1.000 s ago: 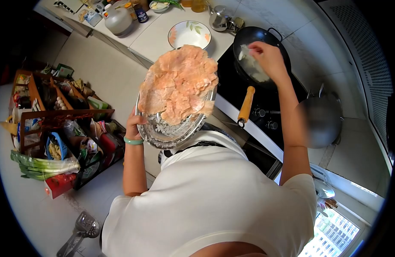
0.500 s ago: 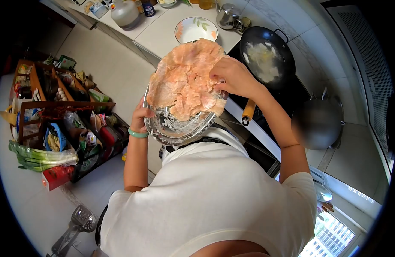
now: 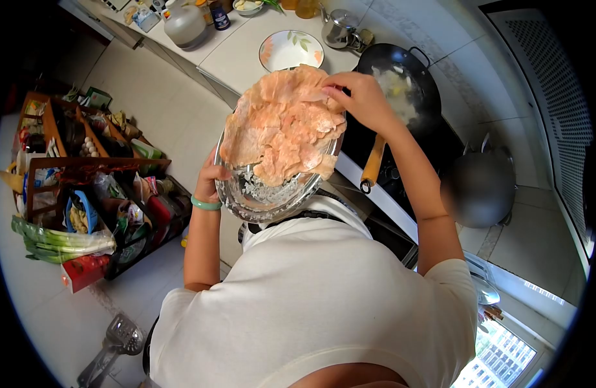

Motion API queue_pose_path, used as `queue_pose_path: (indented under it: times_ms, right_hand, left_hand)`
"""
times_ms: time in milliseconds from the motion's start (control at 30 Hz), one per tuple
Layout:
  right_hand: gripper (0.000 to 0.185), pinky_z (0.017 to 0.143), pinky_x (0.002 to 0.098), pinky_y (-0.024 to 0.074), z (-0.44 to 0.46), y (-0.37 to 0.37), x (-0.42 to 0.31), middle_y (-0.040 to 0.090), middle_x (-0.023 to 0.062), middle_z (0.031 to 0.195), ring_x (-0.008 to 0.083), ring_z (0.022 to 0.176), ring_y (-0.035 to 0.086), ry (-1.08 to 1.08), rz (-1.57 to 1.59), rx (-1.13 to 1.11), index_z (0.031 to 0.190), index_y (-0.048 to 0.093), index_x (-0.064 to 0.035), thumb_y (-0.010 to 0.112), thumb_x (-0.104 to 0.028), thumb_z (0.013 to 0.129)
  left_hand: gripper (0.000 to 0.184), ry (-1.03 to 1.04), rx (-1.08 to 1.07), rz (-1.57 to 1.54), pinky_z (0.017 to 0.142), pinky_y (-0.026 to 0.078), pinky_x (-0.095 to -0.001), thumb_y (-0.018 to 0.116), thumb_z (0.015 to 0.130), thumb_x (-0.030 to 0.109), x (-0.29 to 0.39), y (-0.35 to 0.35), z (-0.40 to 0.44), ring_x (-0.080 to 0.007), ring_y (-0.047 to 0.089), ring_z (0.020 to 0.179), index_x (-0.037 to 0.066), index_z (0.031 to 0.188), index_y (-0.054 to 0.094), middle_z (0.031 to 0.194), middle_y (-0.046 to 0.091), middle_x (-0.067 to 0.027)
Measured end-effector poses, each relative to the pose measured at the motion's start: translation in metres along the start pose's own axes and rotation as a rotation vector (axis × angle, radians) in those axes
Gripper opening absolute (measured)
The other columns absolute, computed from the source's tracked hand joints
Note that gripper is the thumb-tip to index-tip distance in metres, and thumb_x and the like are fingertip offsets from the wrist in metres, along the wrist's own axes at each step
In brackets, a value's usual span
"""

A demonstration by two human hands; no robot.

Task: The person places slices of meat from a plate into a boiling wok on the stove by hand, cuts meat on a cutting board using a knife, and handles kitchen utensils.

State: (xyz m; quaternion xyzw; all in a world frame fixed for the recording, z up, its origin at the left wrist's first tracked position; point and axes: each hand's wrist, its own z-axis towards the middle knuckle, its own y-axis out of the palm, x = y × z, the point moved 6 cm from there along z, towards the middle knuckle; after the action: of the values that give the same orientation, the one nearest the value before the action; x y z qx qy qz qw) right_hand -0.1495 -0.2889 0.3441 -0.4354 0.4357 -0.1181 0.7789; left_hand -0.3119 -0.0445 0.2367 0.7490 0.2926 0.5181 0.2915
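A shiny metal basin is tilted in front of my chest, its far part covered with thin pale-pink slices of raw meat. White powder or crumbs lie on the bare metal nearest me. My left hand, with a green bangle at the wrist, grips the basin's left rim. At the far right edge of the slices, my right hand pinches one slice between thumb and fingers. Just beyond that hand stands a black wok with pale pieces in cloudy liquid, partly hidden behind the hand.
The wok's wooden handle points towards me. A leaf-patterned white bowl and a steel kettle stand on the counter. A dark round pan is at the right. On the left, a rack holds groceries, with spring onions in front.
My right hand has moved up and slightly right, from over the slices to their far right edge. The basin stays in my left hand, nearly in place.
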Motion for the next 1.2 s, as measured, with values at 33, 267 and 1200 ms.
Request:
queue_pose_path:
  times_ms: [33, 267, 1200]
  right_hand:
    - [0.021, 0.069, 0.0357, 0.0495, 0.003, -0.006, 0.001, 0.066, 0.0117, 0.082, 0.0297, 0.076, 0.063, 0.000, -0.006, 0.003, 0.091, 0.069, -0.0067, 0.064, -0.025, 0.085]
    - [0.021, 0.066, 0.0276, 0.0472, 0.006, -0.073, 0.008, 0.068, 0.0085, 0.082, 0.0178, 0.068, 0.060, 0.160, 0.100, 0.148, 0.098, 0.068, -0.0031, 0.067, -0.019, 0.085]
    - [0.024, 0.071, 0.0337, 0.0517, -0.021, -0.035, 0.053, 0.069, 0.0101, 0.087, 0.0253, 0.079, 0.067, 0.209, -0.057, 0.002, 0.099, 0.070, -0.0072, 0.071, -0.020, 0.078]
  left_hand:
    - [0.088, -0.006, -0.001, -0.003, 0.105, 0.041, -0.0384, 0.048, 0.048, 0.001, -0.001, 0.000, 0.001, -0.0311, 0.053, 0.118, -0.008, 0.136, 0.036, 0.128, 0.052, -0.0193]
    - [0.089, 0.004, 0.019, -0.005, 0.104, 0.042, -0.0392, 0.050, 0.049, 0.004, -0.004, -0.001, 0.002, -0.0317, 0.053, 0.118, -0.007, 0.136, 0.035, 0.129, 0.051, -0.0197]
    - [0.087, 0.028, 0.089, -0.012, 0.104, 0.042, -0.0379, 0.050, 0.051, 0.000, -0.002, -0.008, -0.005, -0.0301, 0.054, 0.117, -0.006, 0.137, 0.036, 0.129, 0.052, -0.0179]
